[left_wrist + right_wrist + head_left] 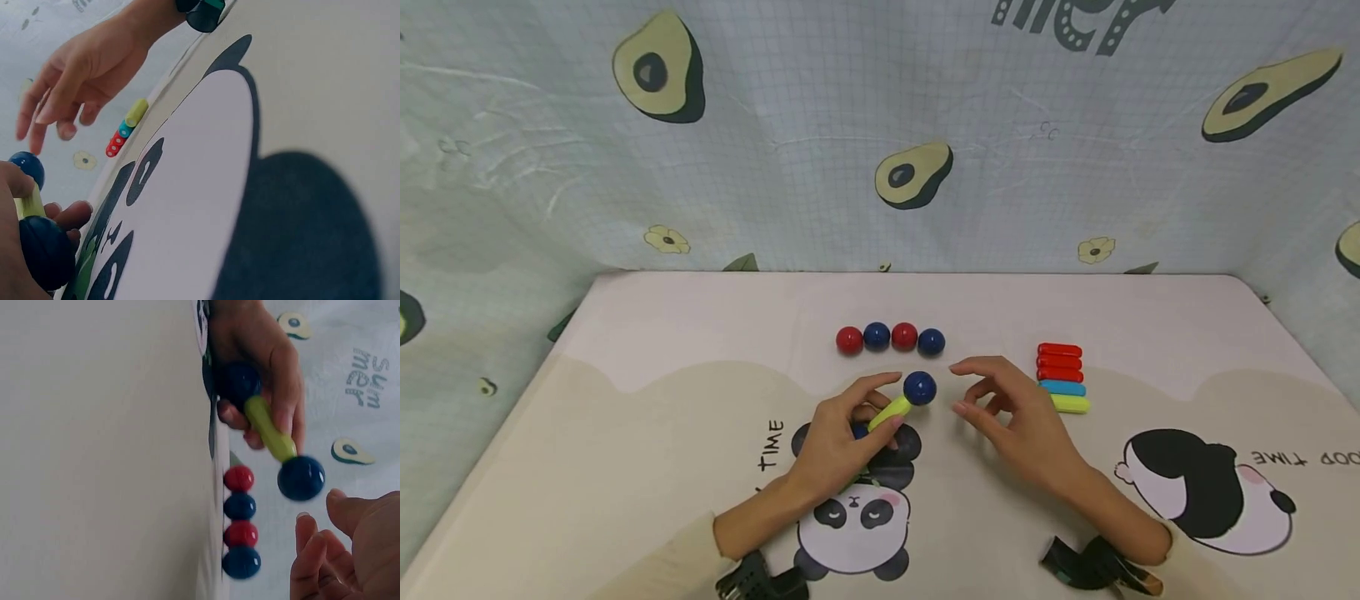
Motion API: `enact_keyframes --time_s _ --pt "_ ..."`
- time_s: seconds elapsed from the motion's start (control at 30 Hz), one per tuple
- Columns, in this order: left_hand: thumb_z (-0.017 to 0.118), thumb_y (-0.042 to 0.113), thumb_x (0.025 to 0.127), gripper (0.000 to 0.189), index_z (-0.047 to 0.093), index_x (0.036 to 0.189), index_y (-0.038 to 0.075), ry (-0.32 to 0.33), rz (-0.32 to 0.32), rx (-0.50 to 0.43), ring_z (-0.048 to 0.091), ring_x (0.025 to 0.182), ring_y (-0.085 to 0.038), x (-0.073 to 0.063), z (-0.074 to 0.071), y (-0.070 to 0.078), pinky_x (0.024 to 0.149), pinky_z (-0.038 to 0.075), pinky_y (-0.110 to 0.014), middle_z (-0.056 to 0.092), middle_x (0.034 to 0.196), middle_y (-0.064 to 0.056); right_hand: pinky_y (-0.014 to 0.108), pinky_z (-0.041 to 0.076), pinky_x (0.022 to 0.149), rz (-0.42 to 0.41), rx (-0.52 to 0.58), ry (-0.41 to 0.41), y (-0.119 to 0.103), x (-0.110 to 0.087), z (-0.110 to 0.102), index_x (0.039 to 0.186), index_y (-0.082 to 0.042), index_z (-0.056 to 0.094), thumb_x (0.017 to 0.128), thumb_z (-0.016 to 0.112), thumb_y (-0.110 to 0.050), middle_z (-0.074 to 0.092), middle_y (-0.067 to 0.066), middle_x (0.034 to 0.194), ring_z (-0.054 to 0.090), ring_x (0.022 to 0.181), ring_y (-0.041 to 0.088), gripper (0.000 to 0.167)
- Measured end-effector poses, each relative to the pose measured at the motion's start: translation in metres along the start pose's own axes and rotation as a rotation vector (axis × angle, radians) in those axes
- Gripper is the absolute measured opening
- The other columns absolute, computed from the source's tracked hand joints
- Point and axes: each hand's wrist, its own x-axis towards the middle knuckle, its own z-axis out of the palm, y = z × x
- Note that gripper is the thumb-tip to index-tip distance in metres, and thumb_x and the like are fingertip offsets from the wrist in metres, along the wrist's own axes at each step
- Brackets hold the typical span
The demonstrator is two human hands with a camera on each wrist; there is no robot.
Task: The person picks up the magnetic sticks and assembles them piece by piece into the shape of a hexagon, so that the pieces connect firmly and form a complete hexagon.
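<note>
My left hand (842, 433) grips a yellow-green rod (269, 427) that has a blue ball on each end. One blue ball (920, 388) sticks out past the fingers to the upper right. The other blue ball (47, 251) sits by the palm, partly covered by the hand in the head view. To the right of the rod, my right hand (1018, 417) hovers with loosely bent fingers and holds nothing. In the right wrist view its fingertips (304, 526) are a short way from the outer ball.
Beyond the hands, a row of balls, red (849, 340) and blue (932, 342) by turns, lies on the table (625, 467). At the right is a stack of rods: several red (1060, 362), one light blue (1063, 388) and one yellow-green (1070, 404). A patterned cloth (790, 100) hangs behind.
</note>
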Motion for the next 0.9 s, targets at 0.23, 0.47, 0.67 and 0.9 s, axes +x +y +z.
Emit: enact_keyframes --time_s 0.23,0.47,0.67,0.9 --pt "0.068 0.012 0.089 0.041 0.06 0.129 0.015 0.048 0.021 0.071 0.058 0.071 -0.015 0.001 -0.001 0.0 0.064 0.047 -0.024 0.067 0.087 0.002 0.016 0.048 0.06 -0.064 -0.144 0.104 0.019 -0.02 -0.037 0.116 -0.014 0.063 0.073 0.078 0.008 0.061 0.001 0.097 0.058 0.076 0.007 0.051" --pt "0.067 0.011 0.09 0.046 0.056 0.134 0.015 0.024 0.0 -0.009 0.063 0.068 -0.016 0.0 -0.002 0.0 0.071 0.05 -0.025 0.067 0.089 -0.004 0.013 0.045 0.056 -0.03 -0.305 0.094 0.036 -0.039 -0.068 0.11 -0.014 0.065 0.07 0.08 0.008 0.061 -0.003 0.103 0.052 0.075 -0.001 0.047" --pt "0.065 0.006 0.09 0.054 0.047 0.141 0.014 -0.012 -0.006 -0.119 0.069 0.07 -0.019 0.0 -0.002 0.001 0.088 0.047 -0.029 0.065 0.092 -0.01 0.012 0.042 0.054 -0.031 -0.408 0.068 0.05 -0.052 -0.083 0.107 -0.015 0.065 0.067 0.082 0.007 0.056 -0.008 0.109 0.048 0.074 -0.002 0.049" --pt "0.063 0.004 0.091 0.062 0.04 0.145 0.025 -0.044 -0.025 -0.156 0.07 0.071 -0.02 -0.001 -0.003 0.0 0.08 0.05 -0.026 0.06 0.092 -0.009 0.011 0.041 0.055 -0.041 -0.427 0.042 0.062 -0.059 -0.085 0.106 -0.017 0.064 0.066 0.083 0.005 0.057 -0.007 0.101 0.048 0.073 -0.001 0.049"
